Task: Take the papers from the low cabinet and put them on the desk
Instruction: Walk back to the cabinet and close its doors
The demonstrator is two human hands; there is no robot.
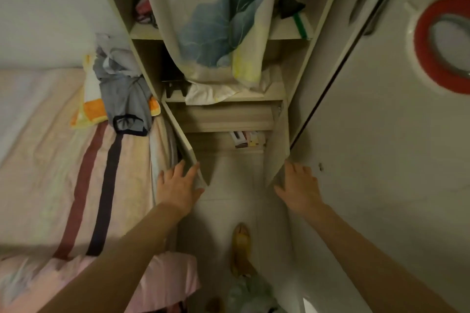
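Observation:
The low cabinet (223, 117) sits at the foot of a tall pale-wood shelf unit, with both doors swung outward. My left hand (178, 185) rests with spread fingers against the outer edge of the left door (183, 134). My right hand (300, 188) lies flat with fingers apart on the edge of the right door (277, 145). Inside, low at the back right, stand a few papers or booklets (245, 138) with white, red and yellow covers. Most of the cabinet's inside is hidden by its upper board.
A bed (63, 160) with a striped pink cover and piled clothes (122, 89) lies at the left. A patterned curtain (218, 20) hangs over the shelves above. A white door (381, 160) stands at the right. A yellow slipper (241, 246) and a plastic bag (249, 295) lie on the floor.

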